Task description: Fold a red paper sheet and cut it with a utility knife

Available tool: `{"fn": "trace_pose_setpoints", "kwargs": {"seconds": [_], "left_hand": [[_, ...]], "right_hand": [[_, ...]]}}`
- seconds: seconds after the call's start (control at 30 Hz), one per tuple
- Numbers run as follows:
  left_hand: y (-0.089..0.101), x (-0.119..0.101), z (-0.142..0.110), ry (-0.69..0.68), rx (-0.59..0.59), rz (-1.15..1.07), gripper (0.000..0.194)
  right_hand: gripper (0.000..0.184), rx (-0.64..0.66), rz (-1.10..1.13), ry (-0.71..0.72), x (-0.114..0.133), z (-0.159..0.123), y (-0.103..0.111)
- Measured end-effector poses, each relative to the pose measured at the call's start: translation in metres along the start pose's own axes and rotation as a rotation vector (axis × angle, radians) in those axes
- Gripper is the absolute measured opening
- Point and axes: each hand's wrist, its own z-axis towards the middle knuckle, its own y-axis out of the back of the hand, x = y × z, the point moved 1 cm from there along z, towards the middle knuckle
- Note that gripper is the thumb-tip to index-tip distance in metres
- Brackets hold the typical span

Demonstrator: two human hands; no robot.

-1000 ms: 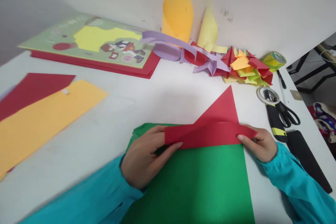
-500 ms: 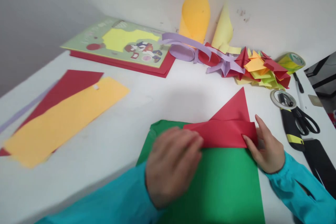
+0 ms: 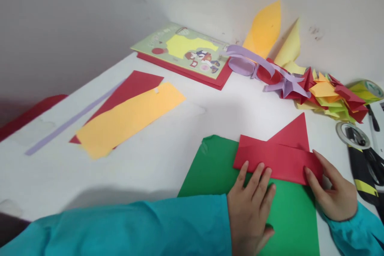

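Observation:
A folded red paper (image 3: 276,160) lies across the top part of a green sheet (image 3: 207,168), its pointed flap sticking up at the back right. My left hand (image 3: 252,204) is open, with fingers spread and tips resting along the paper's near folded edge. At the paper's right end, my right hand (image 3: 336,192) has its thumb on top and its index finger along the far side, gripping that end. Its other fingers are mostly hidden.
To the left lie an orange paper strip (image 3: 129,120), dark red paper (image 3: 129,88) and a thin purple strip (image 3: 75,118). A printed pad (image 3: 168,62) and several folded paper shapes (image 3: 327,92) stand near the wall. Tape (image 3: 340,132) and black scissors (image 3: 375,164) are at right.
My left hand let go of the red paper's left end and now lies flat at its near edge. The right hand kept to the right end. The view turned left.

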Motion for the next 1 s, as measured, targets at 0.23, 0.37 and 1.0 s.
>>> {"fn": "trace_pose_setpoints", "kwargs": {"seconds": [0.23, 0.37, 1.0], "left_hand": [[-0.003, 0.008, 0.0, -0.081, 0.008, -0.038, 0.078], [-0.002, 0.01, -0.001, -0.08, 0.042, -0.053, 0.078], [0.008, 0.012, 0.001, 0.002, 0.1, -0.033, 0.084]], "right_hand": [[0.042, 0.034, 0.069, -0.009, -0.004, 0.003, -0.001], [0.038, 0.075, 0.101, 0.006, 0.0, 0.006, -0.002], [0.029, 0.121, 0.109, 0.052, -0.008, 0.008, -0.01]]}}
